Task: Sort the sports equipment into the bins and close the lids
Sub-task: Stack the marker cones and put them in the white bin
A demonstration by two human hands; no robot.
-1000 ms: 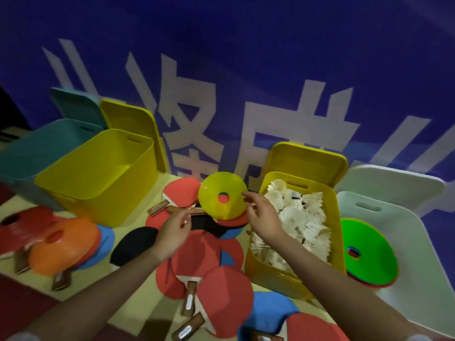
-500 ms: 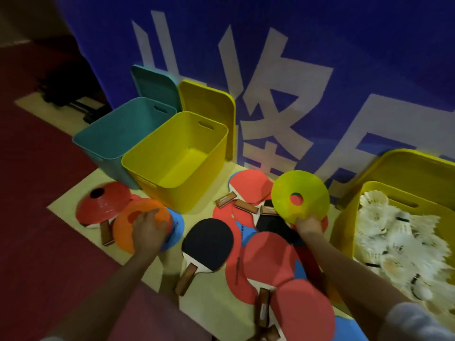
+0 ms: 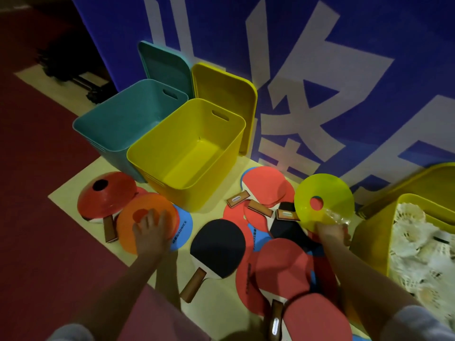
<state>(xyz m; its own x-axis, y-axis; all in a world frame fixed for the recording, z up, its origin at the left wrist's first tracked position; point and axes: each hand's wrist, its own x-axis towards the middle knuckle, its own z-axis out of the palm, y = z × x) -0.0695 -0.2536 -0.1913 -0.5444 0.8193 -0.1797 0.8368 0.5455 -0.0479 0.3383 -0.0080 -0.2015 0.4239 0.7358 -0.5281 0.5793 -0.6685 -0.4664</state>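
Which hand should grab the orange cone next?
The left hand: it already lies on the orange cone. The right hand is busy, its grip on the yellow cone, far across the paddles.

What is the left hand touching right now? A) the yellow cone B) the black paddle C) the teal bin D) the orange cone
D: the left hand lies spread on top of the orange cone, while the yellow cone is held up by the right hand.

Hands [image 3: 150, 232] on orange [image 3: 138, 217], yellow cones [image 3: 327, 193]
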